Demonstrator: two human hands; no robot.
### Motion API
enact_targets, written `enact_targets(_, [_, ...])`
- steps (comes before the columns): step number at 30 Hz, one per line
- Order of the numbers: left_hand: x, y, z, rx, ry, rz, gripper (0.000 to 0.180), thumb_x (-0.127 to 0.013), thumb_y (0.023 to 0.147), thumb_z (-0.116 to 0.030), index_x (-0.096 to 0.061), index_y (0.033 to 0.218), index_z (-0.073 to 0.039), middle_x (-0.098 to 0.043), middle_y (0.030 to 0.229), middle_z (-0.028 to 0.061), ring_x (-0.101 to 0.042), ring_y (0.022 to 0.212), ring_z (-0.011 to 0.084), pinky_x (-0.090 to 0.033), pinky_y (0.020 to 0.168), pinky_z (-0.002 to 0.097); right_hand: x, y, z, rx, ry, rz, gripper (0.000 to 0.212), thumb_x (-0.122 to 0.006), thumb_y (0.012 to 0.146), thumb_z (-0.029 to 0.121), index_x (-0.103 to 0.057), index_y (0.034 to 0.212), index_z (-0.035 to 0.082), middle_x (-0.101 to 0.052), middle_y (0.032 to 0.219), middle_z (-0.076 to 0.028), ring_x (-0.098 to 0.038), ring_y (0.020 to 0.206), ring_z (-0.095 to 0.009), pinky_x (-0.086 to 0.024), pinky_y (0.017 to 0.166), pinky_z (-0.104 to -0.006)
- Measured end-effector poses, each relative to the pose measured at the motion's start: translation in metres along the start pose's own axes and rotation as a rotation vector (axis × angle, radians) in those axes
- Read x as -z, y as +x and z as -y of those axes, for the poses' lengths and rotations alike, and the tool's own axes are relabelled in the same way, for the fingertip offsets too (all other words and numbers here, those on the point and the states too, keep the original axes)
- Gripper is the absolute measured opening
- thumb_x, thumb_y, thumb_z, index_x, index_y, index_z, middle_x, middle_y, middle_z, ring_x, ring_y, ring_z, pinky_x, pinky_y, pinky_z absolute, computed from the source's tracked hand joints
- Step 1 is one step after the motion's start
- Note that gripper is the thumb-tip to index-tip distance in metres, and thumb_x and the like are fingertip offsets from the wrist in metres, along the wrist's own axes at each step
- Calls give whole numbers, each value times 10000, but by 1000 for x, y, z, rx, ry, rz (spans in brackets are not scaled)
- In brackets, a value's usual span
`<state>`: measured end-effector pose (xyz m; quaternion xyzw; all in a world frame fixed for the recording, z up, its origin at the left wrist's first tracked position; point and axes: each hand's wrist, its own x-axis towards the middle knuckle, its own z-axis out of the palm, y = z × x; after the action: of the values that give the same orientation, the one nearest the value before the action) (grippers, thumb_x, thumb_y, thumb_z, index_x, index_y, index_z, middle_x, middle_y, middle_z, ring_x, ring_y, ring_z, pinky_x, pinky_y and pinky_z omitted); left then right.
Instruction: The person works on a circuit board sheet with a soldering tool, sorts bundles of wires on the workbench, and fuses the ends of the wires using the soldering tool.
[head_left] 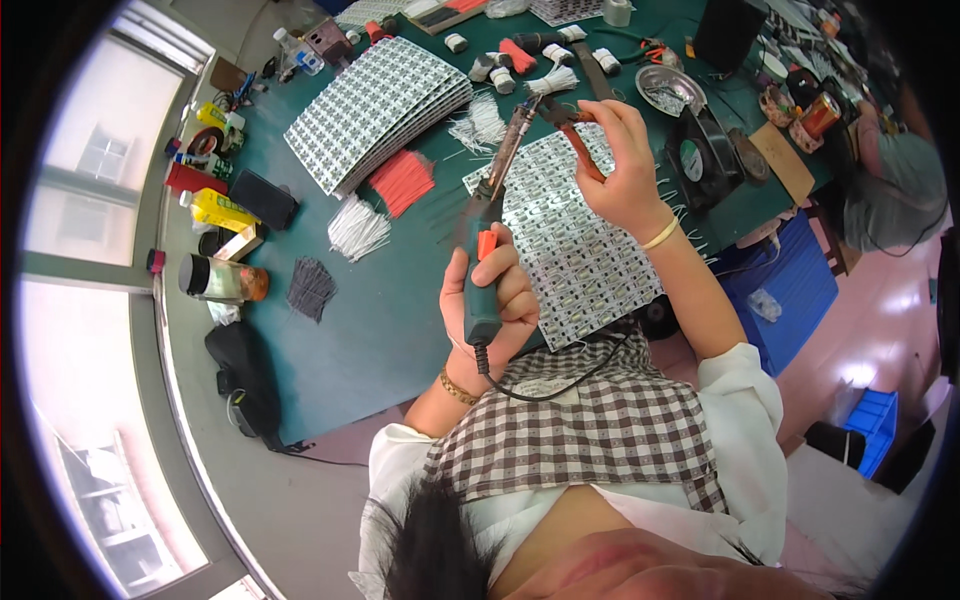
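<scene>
My left hand [500, 290] is wrapped round the green handle of a soldering iron [483, 312] with a red trigger. Its metal barrel points up and away from me, toward the far side of the bench. A pair of pliers [586, 154] with orange-red handles is in my right hand [622, 165], the jaws close to the iron's tip. Whether the jaws grip anything is too small to tell. Below both tools lies a panel of small white circuit boards [590, 255], white wires sticking out along its right edge. Beyond the iron is a bunch of white wires [480, 122].
A stack of circuit panels [375, 105] lies at the far left. Red wires [402, 182], white wires [358, 228] and black wires [312, 287] sit nearby. A metal dish [670, 90] and a black fan [697, 160] stand right. A jar [225, 278] lines the left edge.
</scene>
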<state>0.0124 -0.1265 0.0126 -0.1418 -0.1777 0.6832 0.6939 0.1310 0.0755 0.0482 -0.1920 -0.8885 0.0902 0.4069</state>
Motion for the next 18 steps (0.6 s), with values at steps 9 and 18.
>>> enact_targets(9, [16,-3,13,101,-157,-36,426,-585,944,-297,-464,1252,-28,-535,703,-50,-281,481,69,-229,439,242,4,-2,-5,43,-14,-21,626,-667,643,-2,-530,1253,-4,-546,1135,-171,-530,1034,-338,-432,903,-406])
enact_targets(18, [25,-5,13,168,-180,-94,479,-538,970,-353,-451,1306,-23,-488,758,-42,-287,521,80,-240,477,247,29,9,-5,123,-59,72,519,-656,616,4,-570,1128,10,-580,1052,-142,-553,967,-335,-456,824,-404])
